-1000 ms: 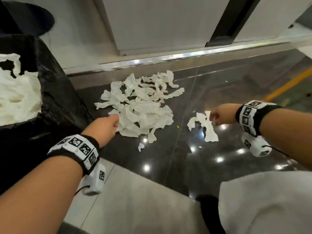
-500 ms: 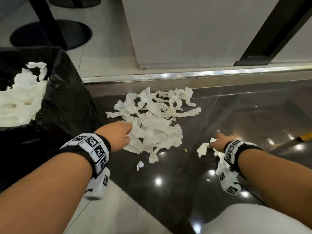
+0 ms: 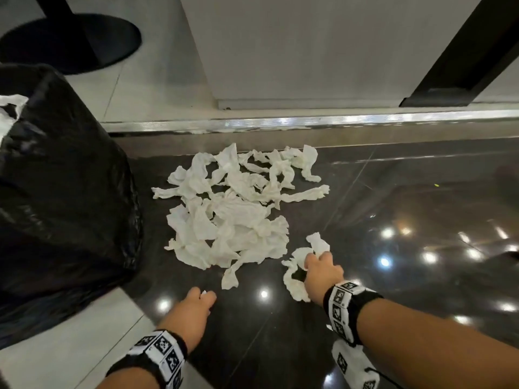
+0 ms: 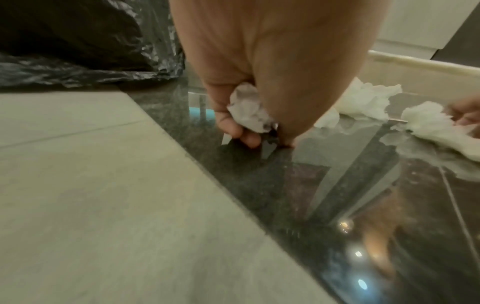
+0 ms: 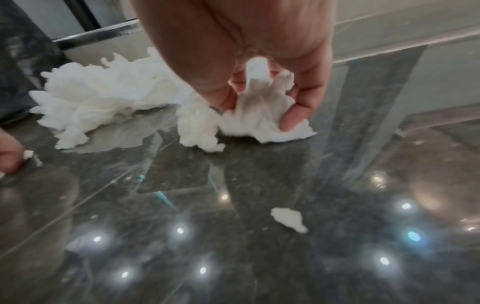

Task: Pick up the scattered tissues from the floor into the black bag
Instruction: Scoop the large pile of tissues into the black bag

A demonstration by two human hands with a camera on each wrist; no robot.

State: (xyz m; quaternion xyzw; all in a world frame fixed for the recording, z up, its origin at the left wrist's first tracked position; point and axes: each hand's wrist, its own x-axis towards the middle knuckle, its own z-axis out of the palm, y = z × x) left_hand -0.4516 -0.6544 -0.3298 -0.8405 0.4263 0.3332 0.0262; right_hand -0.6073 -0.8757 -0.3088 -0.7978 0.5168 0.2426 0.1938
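Your left hand [image 3: 198, 304] pinches a small tissue scrap [image 4: 249, 112] on the floor, your right hand [image 3: 323, 272] grips a strip [image 3: 295, 279], the main pile [image 3: 236, 211] lies just ahead between them, and the black bag [image 3: 61, 192] stands left of the nearer left hand.

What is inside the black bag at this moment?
At the open top of the black bag, white tissues show at the picture's left edge. The bag's dark wall and the frame edge hide how much lies deeper.
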